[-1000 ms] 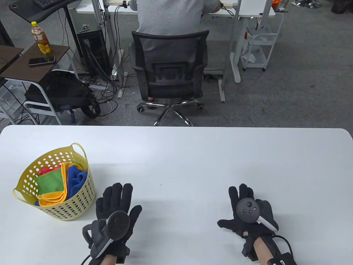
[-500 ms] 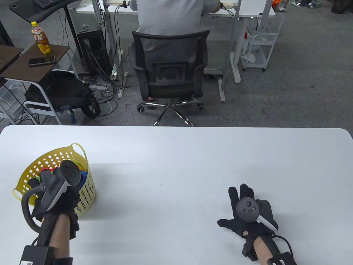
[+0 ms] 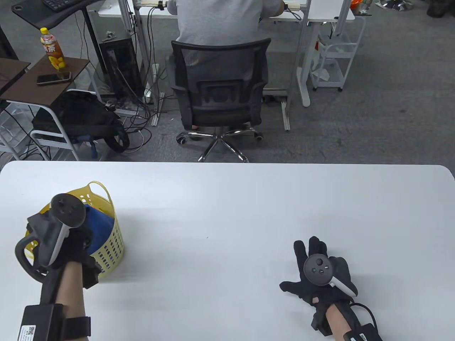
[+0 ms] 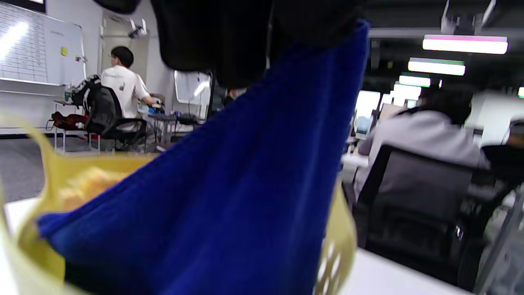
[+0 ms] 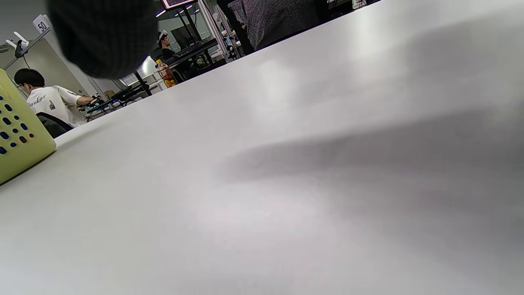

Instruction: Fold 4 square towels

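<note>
The blue towel [image 4: 229, 196] hangs pinched in the left hand [image 3: 76, 245] over the yellow basket [image 3: 110, 245], its lower end inside, while the right hand [image 3: 320, 273] rests spread flat on the white table [image 3: 231, 199]; by my judgement no towel is folded yet, so all four remain.

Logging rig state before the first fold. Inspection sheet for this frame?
Surface: white table, bare in the middle.
Job's things: blue cloth towel hanging from the left hand over the yellow perforated plastic basket; other towels hidden.
Clutter: nothing seen.
Grippers: left grip pinches the towel; right hand rests flat on the table.
Cables: black lead at the right wrist.
Surroundings: seated person, black mesh office chair.
</note>
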`<state>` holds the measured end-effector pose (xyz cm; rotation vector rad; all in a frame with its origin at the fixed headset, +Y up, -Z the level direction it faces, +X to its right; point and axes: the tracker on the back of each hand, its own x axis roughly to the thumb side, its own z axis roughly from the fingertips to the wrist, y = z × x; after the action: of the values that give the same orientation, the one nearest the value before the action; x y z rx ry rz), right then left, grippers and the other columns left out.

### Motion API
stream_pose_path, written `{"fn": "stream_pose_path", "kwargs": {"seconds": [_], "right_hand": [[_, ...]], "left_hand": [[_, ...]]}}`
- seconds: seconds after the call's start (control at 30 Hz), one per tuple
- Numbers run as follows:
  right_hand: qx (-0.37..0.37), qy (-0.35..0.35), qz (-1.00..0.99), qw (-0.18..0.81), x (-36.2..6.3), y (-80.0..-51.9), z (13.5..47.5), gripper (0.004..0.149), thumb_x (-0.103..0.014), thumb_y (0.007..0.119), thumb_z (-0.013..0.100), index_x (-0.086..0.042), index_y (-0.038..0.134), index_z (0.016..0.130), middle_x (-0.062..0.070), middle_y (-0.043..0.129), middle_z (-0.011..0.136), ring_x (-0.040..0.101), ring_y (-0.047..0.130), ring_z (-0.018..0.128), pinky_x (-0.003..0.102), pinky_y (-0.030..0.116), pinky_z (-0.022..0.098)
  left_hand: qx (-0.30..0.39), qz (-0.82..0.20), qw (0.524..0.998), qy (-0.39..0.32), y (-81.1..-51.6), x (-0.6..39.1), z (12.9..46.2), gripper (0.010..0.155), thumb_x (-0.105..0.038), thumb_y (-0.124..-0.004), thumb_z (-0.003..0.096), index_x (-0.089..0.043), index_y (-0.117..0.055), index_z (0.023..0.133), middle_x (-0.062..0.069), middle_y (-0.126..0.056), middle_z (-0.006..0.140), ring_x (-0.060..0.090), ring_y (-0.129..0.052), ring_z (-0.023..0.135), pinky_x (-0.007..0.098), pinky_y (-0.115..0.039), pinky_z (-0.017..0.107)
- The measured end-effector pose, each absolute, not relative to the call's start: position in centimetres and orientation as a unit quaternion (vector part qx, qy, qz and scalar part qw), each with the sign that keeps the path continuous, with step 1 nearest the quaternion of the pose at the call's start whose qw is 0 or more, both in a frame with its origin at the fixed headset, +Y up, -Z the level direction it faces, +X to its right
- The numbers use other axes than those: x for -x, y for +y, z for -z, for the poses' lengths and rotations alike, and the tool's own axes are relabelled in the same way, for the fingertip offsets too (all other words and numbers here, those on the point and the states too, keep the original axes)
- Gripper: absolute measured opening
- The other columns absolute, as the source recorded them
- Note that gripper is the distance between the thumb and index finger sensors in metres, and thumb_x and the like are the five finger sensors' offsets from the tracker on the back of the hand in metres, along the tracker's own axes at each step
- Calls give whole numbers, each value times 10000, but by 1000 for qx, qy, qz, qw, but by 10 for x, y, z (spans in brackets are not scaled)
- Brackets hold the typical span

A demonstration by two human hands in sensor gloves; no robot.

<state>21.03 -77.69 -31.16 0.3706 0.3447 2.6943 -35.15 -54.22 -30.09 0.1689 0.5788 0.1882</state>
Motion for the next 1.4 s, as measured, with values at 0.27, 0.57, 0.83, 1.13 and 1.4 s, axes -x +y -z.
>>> {"fn": "stream_pose_path", "kwargs": {"seconds": [0.27,0.57,0.83,1.13,1.4], "right_hand": [[-143,118,-961,203,-207,-772,309,1115,-556,828,421,-127,6,1040,391,-159,988,638,-28,897,833,132,521],[-149,108,-959,214,-207,-764,306,1116,-556,827,421,-125,6,1040,393,-158,989,640,-26,897,835,135,520],[-148,98,-957,229,-212,-758,305,1114,-554,827,423,-124,6,1040,393,-157,989,640,-26,897,836,135,520],[-139,95,-955,244,-220,-757,306,1113,-556,825,424,-124,6,1040,394,-156,990,641,-25,898,836,135,519],[-124,106,-956,243,-226,-763,310,1111,-553,827,424,-124,9,1041,392,-152,992,640,-24,899,836,133,519]], "left_hand": [[-206,-188,922,268,-449,348,247,417,-388,-703,521,-321,-801,921,-85,-1060,685,211,-1082,683,468,-704,773],[-313,-343,878,114,-398,300,212,421,-395,-693,532,-277,-781,926,-87,-1048,724,201,-1080,720,472,-694,788],[-318,-367,874,5,-363,226,198,425,-409,-675,539,-287,-753,939,-119,-1023,771,173,-1049,787,489,-663,811],[-294,-408,863,-42,-363,178,201,426,-403,-680,537,-268,-761,933,-110,-1026,764,179,-1051,779,491,-664,806],[-183,-424,886,-29,-454,154,249,426,-403,-692,535,-256,-772,927,-98,-1033,753,193,-1053,767,484,-671,796]]}}
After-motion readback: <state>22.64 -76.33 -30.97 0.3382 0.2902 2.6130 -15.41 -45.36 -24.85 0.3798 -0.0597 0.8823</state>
